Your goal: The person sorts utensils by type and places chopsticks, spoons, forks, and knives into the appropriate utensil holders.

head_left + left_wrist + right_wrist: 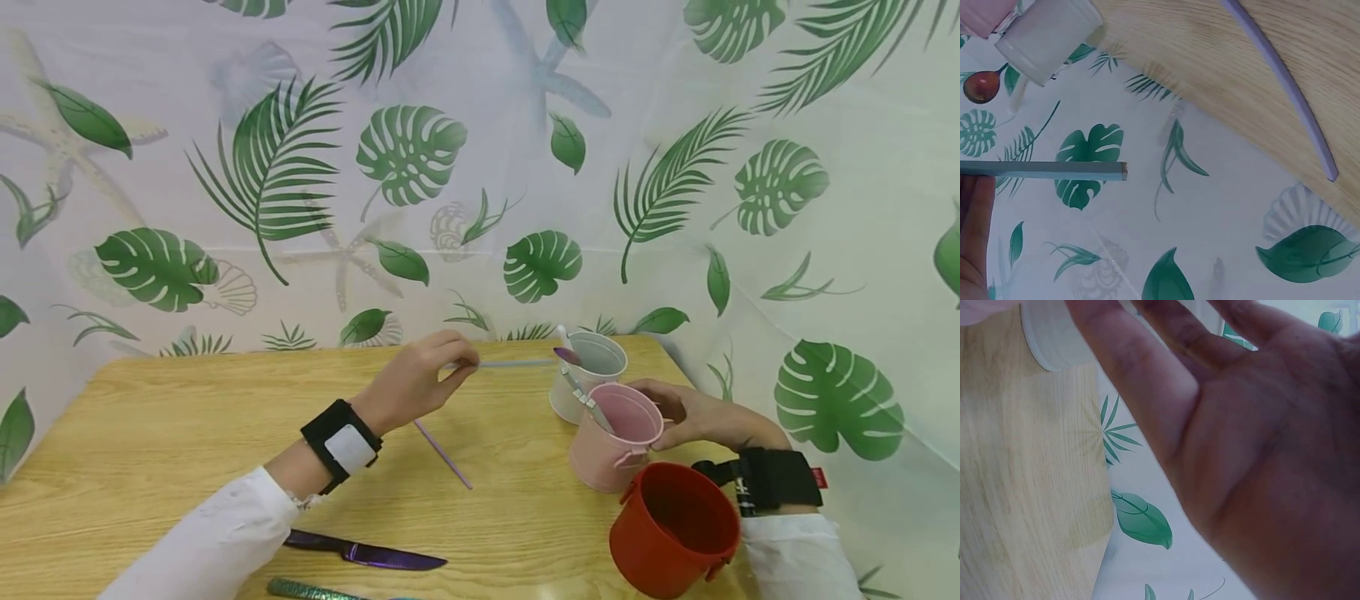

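1. While a grey-blue stick is pinched by the left hand above the table, its end is pointed toward the white bucket.
2. Below, a purple stick is seen lying.
3. Beside the white bucket, the pink bucket is gripped at its side by the right hand.
4. In front, a red bucket is seen.
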